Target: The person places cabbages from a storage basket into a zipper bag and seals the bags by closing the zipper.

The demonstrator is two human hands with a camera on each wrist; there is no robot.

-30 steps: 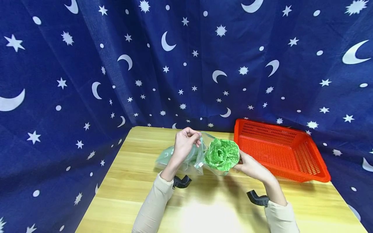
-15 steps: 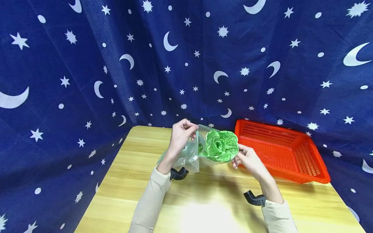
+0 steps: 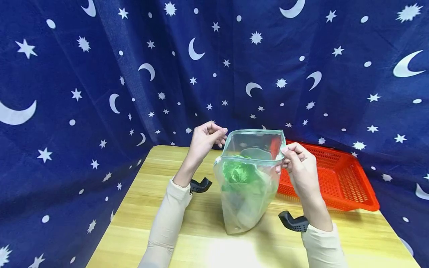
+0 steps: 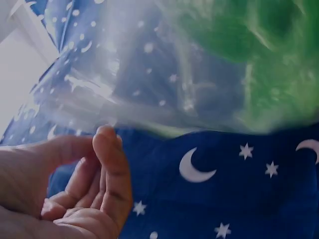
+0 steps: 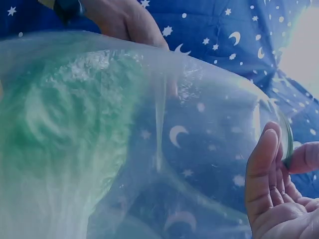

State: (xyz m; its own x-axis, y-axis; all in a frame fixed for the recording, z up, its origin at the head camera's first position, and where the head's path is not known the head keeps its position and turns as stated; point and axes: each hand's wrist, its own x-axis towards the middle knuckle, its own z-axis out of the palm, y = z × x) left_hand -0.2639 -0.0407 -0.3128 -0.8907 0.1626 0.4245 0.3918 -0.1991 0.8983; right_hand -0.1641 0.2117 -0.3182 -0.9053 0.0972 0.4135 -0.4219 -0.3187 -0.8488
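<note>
A clear zip bag (image 3: 246, 201) with a pale green rim stands slightly tilted over the table, its mouth spread wide. Inside it sits a head of leafy green cabbage (image 3: 238, 172), curled leaves upward and a paler lower part seen through the plastic. My left hand (image 3: 207, 139) is at the left side of the rim, thumb and fingertip pinched together at the bag's edge in the left wrist view. At the opposite side, my right hand (image 3: 301, 167) pinches the rim between thumb and fingers. A small white slider (image 3: 217, 160) sits at the rim's front left corner.
A red perforated plastic basket (image 3: 362, 186) stands at the table's right, partly behind the bag and right hand. The light wooden table (image 3: 151, 208) meets a dark blue curtain (image 3: 167, 74) printed with moons and stars. Black wrist mounts (image 3: 295, 222) sit below both hands.
The bag has swung from lying leftward to upright, its mouth now facing up and the cabbage inside. My right hand has moved from beside the cabbage to the rim; my left hand has risen.
</note>
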